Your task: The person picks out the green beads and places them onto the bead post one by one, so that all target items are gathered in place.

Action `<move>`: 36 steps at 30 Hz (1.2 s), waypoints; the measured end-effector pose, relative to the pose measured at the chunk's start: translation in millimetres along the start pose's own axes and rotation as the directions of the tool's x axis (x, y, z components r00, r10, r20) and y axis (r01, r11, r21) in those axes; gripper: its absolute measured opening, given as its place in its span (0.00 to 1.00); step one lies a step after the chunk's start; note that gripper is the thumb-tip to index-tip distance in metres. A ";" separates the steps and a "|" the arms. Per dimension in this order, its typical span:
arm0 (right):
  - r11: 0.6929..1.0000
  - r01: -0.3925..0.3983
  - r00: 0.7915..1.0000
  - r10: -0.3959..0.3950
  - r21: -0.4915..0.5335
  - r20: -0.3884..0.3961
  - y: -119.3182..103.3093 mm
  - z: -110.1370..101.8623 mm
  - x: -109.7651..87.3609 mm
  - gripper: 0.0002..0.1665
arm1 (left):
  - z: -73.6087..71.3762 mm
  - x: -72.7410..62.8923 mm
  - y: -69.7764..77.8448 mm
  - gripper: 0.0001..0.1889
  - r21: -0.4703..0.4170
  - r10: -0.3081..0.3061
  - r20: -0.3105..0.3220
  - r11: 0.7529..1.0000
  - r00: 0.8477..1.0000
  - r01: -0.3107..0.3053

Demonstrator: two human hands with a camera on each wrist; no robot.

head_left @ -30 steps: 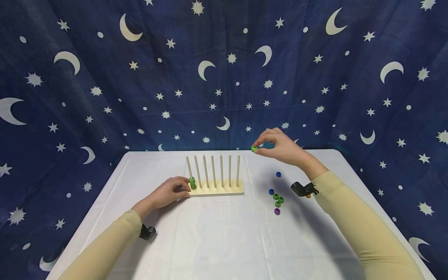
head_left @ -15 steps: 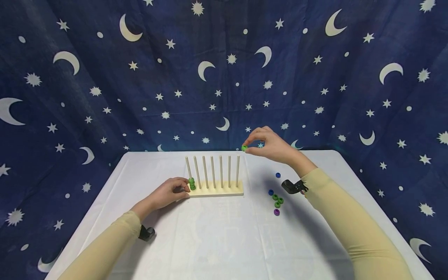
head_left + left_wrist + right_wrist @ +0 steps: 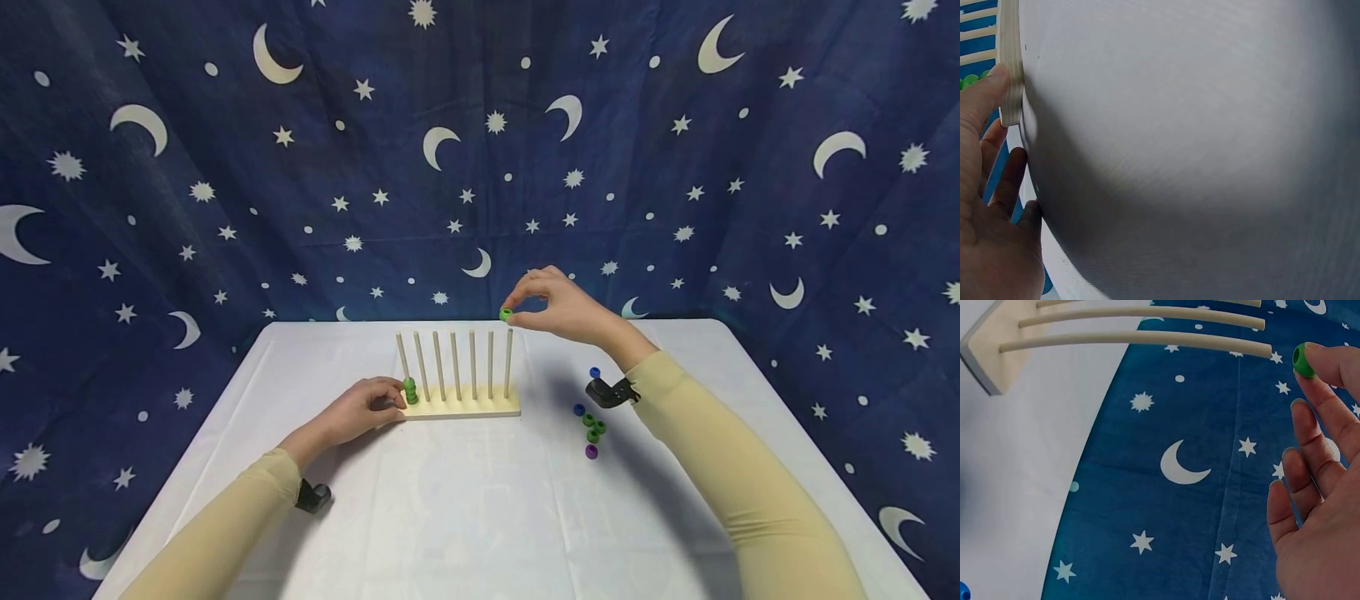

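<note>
My right hand (image 3: pixel 566 308) pinches a green bead (image 3: pixel 1302 360) between thumb and index finger, the other fingers spread. In the head view this bead (image 3: pixel 506 315) is just above the top of the rightmost peg (image 3: pixel 508 362). The pegs stand upright in a pale wooden peg rack (image 3: pixel 465 407). With thumb and fingers, my left hand (image 3: pixel 363 411) grips the left end of the rack's base (image 3: pixel 1011 69). Beside its fingertips, a short stack of green beads (image 3: pixel 410 391) sits low on the leftmost peg; the other pegs carry no beads.
Right of the rack, several green beads (image 3: pixel 593 436) lie grouped on the white tabletop (image 3: pixel 465 508). A purple bead (image 3: pixel 592 452) is in front of them, and two blue beads (image 3: pixel 579 410) are behind. A dark blue curtain (image 3: pixel 375 158) with moons and stars hangs behind the table.
My right hand has moved left with the green bead, from right of the rack to above its rightmost peg. The left hand has stayed at the rack's end.
</note>
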State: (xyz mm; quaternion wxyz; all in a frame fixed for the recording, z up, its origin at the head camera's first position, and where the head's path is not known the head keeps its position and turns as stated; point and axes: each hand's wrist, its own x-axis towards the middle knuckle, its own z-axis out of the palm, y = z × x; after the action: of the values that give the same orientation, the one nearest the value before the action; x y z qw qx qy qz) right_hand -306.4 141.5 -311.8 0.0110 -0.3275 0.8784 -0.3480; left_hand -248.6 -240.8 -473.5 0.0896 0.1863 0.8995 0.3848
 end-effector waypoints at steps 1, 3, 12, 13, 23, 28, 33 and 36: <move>1.000 0.003 1.000 -0.003 0.003 0.002 -1.0 0.7 1.1 0.09 | -0.2 0.0 0.0 0.05 0.001 0.001 0.002 1.000 1.000 -0.001; 1.000 0.013 1.000 -0.013 0.013 0.011 -2.9 2.4 3.7 0.09 | -0.6 -0.1 0.4 0.05 0.003 0.000 0.004 1.000 1.000 0.000; 0.999 0.037 0.999 -0.038 0.030 0.039 -10.5 10.6 13.5 0.09 | -0.5 1.9 1.0 0.05 0.015 0.016 0.006 1.000 1.000 -0.016; 0.999 0.043 0.998 -0.044 0.032 0.042 -11.3 11.5 14.3 0.09 | -0.5 1.8 0.9 0.05 0.011 0.015 0.008 1.000 1.000 -0.015; 0.995 0.084 0.994 -0.087 0.047 0.071 -22.5 20.1 26.5 0.09 | -0.7 0.1 0.0 0.05 0.018 -0.006 0.003 1.000 1.000 0.006; 0.995 0.095 0.992 -0.098 0.040 0.084 -24.9 26.8 35.7 0.09 | 0.8 -0.6 -1.5 0.05 0.016 0.001 0.004 1.000 1.000 -0.001; 0.992 0.122 0.988 -0.125 0.036 0.090 -28.5 33.5 45.4 0.10 | 0.3 -0.1 0.3 0.05 0.016 -0.012 0.006 1.000 1.000 0.012; 0.990 0.136 0.986 -0.139 0.036 0.094 -31.8 37.6 51.5 0.09 | -0.1 1.2 0.6 0.05 0.023 -0.018 0.006 1.000 1.000 0.018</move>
State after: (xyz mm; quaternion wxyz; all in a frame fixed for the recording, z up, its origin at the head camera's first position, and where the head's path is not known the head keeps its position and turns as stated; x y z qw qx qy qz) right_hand -319.5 71.5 -309.9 0.0341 -0.4036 0.8469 -0.3444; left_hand -249.5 -240.0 -473.1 0.0939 0.1805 0.9052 0.3731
